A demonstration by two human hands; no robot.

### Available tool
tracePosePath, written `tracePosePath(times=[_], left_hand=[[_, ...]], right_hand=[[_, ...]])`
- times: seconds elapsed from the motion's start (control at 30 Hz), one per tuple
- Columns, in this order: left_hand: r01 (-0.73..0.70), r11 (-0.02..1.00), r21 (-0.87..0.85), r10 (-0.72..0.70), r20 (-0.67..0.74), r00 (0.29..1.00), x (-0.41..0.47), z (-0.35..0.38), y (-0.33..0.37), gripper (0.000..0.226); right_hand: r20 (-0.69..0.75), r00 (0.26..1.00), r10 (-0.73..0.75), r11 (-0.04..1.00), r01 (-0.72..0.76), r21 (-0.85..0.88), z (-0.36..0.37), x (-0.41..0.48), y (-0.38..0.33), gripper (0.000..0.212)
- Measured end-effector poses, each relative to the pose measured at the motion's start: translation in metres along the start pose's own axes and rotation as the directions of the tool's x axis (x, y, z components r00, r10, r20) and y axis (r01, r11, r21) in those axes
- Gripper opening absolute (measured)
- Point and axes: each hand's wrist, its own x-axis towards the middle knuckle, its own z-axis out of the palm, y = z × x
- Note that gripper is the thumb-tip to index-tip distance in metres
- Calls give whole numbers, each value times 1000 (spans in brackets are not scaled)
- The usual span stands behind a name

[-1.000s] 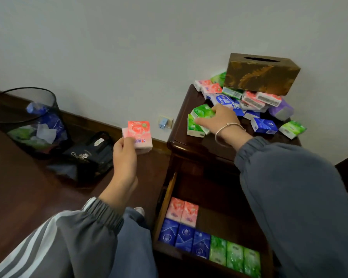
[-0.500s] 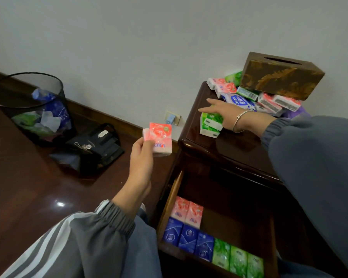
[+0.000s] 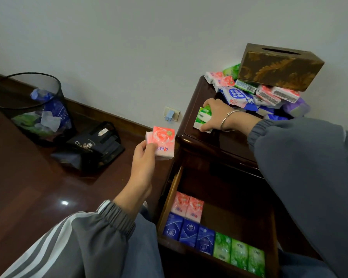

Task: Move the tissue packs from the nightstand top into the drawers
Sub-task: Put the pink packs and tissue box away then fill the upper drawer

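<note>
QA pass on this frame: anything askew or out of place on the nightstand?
Yes: the brown tissue box sits tilted atop the jumbled heap of tissue packs at the back of the nightstand, not flat on the wood.

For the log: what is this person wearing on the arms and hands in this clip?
Both hands are bare, with no gloves. The left hand comes out of a grey left sleeve with a gathered elastic cuff and white stripes running along it. The right hand has a matching grey right sleeve, and a thin silver bangle sits on that wrist.
</note>
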Motion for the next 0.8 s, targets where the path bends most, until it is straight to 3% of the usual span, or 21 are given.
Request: tracePosePath(times=[0.17, 0.27, 0.4, 0.53, 0.6, 0.67, 0.73, 0.8], left_hand=[[17, 999, 29, -18, 22, 1000, -11, 4, -8, 34], [31, 997, 65, -35, 54, 998, -22, 10, -15, 34], [94, 992, 78, -101, 84, 991, -37, 15, -38, 33], [201, 978, 46, -205, 122, 971, -46, 25, -60, 30], [239, 970, 36, -242, 125, 962, -45, 32, -66, 30], [282, 959, 34, -284, 123, 951, -44, 40, -74, 31], [310, 947, 78, -318, 132, 939, -45, 46, -83, 31], [316, 937, 147, -337, 152, 929, -46, 50, -91, 31]], right_hand=[[-12, 998, -55, 991, 56, 125, 8, -15, 8, 73], [-120, 992, -48, 967, 76, 244, 9, -47, 17, 66], [-173, 984, -32, 892, 107, 440, 29, -131, 44, 61], [-268, 963, -15, 890, 135, 436, 45, -228, 85, 64], [-193, 981, 37, 889, 55, 454, 61, -261, 105, 66], [14, 998, 63, 918, -64, 391, 89, -277, 121, 64], [223, 971, 84, 953, -144, 265, 124, -277, 136, 63], [307, 945, 113, 988, -139, 64, 160, -263, 150, 68]])
